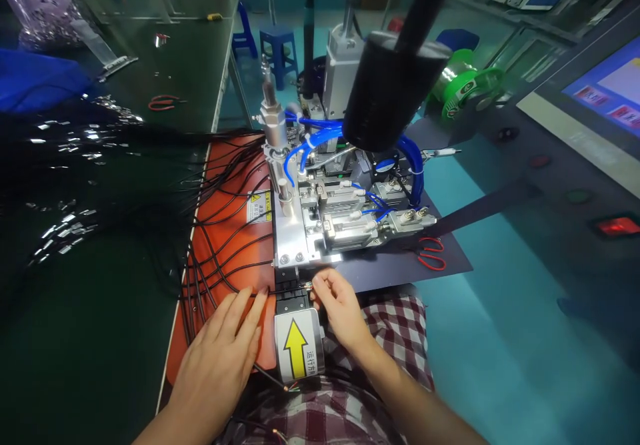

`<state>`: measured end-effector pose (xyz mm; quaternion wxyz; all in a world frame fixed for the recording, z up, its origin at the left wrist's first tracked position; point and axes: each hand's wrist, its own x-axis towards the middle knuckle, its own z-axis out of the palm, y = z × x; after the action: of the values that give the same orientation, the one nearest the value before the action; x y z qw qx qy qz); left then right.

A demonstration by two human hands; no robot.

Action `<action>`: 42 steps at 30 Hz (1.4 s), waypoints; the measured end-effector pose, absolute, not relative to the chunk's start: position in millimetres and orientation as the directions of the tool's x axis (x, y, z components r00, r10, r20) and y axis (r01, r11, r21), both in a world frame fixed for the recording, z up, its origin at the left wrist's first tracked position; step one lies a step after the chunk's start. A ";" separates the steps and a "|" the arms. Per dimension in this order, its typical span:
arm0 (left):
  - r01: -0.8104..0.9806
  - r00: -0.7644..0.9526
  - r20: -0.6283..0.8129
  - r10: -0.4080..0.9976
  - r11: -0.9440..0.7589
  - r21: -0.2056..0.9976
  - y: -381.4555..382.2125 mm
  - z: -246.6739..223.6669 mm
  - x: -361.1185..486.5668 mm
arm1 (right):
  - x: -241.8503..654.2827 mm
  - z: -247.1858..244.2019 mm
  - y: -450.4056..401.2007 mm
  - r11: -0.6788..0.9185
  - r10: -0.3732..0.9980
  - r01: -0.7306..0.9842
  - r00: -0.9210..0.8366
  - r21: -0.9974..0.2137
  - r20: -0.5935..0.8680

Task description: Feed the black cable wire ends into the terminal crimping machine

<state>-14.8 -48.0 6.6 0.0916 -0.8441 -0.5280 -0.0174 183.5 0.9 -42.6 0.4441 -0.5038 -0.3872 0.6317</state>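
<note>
A black cable point(255, 265) lies among several others on the orange plate point(265, 331); one cable runs across the black fixture point(287, 276) of the machine point(295, 235). My left hand point(220, 338) rests on the orange plate, fingers stretched, its fingertips touching that cable left of the fixture. On the fixture's right side, my right hand point(337, 301) pinches the cable's stripped end point(307, 286) between thumb and index finger. Just below sits a white cover with a yellow arrow point(296, 348). Another cable end with bare coloured wires point(290, 388) hangs near my lap.
Metal cylinders and blue air tubes point(320, 137) rise beyond my hands, under a black cylindrical part point(390, 95). Red-handled scissors point(432, 254) lie at right. A control panel with screen point(607, 91) stands far right; a cable bundle point(100, 225) covers the left table.
</note>
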 end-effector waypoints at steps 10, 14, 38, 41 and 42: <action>0.896 0.444 0.136 0.886 -0.435 -0.093 -46.9 6.6 -15.9 | 209.0 -52.6 -12.9 -0.320 0.938 -0.240 0.054 -0.917 -0.342; 0.924 0.381 0.093 0.920 -0.380 -0.035 -19.2 9.6 -16.7 | 210.6 -54.4 -17.5 -0.330 0.930 -0.253 0.079 -0.909 -0.359; 0.526 0.704 -0.116 0.700 -0.405 0.748 -49.1 57.8 -2.3 | 217.6 0.6 -25.5 -0.256 0.961 -0.121 0.077 -0.959 -0.266; 0.478 0.674 -0.146 0.724 -0.276 0.834 -49.2 58.2 8.6 | 209.0 4.9 -21.9 -0.270 0.961 -0.145 0.019 -0.952 -0.275; 0.482 0.641 -0.166 0.750 -0.225 0.846 -47.0 57.9 11.1 | 206.9 6.3 -21.2 -0.280 0.959 -0.157 -0.012 -0.947 -0.282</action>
<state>11.1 -47.0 57.9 -0.4768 -0.7700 -0.4001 -0.1402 206.9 -21.2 6.3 0.4644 -0.5277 -0.3799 0.6013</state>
